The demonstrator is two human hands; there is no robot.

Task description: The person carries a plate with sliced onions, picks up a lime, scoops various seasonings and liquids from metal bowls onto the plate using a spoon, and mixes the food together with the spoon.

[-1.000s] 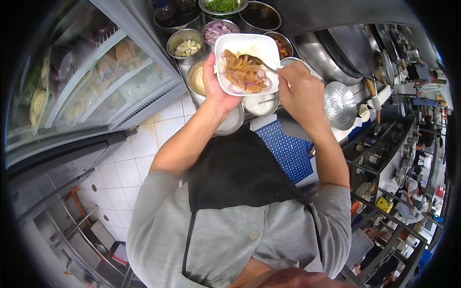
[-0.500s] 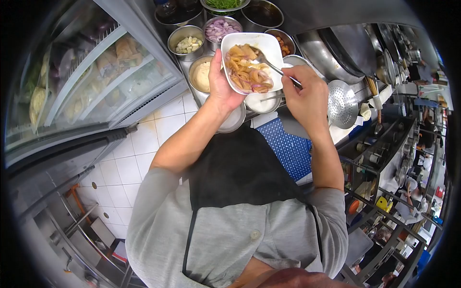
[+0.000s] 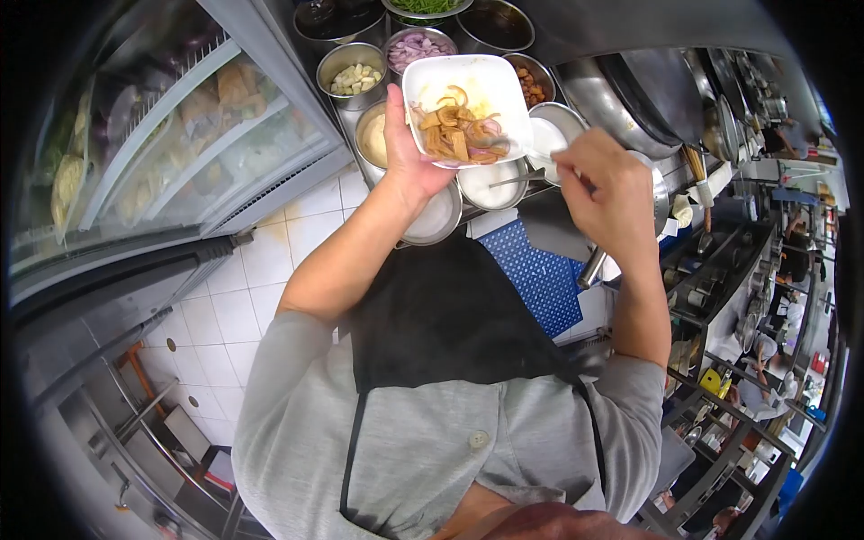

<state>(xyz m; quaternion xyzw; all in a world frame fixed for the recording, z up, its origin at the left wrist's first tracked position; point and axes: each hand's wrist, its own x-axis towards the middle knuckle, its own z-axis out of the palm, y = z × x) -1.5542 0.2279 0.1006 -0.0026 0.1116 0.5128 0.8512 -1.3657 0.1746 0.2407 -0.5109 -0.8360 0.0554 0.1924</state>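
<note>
A white square bowl (image 3: pixel 499 85) rests in my left hand (image 3: pixel 409 148), tilted toward me. My thumb lies along its left side, with the fingers under it. Brown sliced food with purple onion strips (image 3: pixel 459 130) is gathered at the bowl's lower side. Off the bowl's right edge, my right hand (image 3: pixel 607 193) is closed in a pinch. The spoon in it is smeared and mostly hidden over a steel container of white contents (image 3: pixel 556 126). Below the bowl stands a container of white powder (image 3: pixel 490 191), with a metal handle sticking out.
Steel containers around the bowl hold chopped purple onion (image 3: pixel 421 49), pale cubes (image 3: pixel 356 79), greens (image 3: pixel 423 7) and browned pieces (image 3: pixel 529 83). Large pans (image 3: pixel 621 94) stand at right. A glass-door fridge (image 3: pixel 162 135) is at left. People work far right.
My right hand has drawn the spoon out of the bowl and moved right and down. The food has gathered lower in the bowl, which has shifted slightly left and up.
</note>
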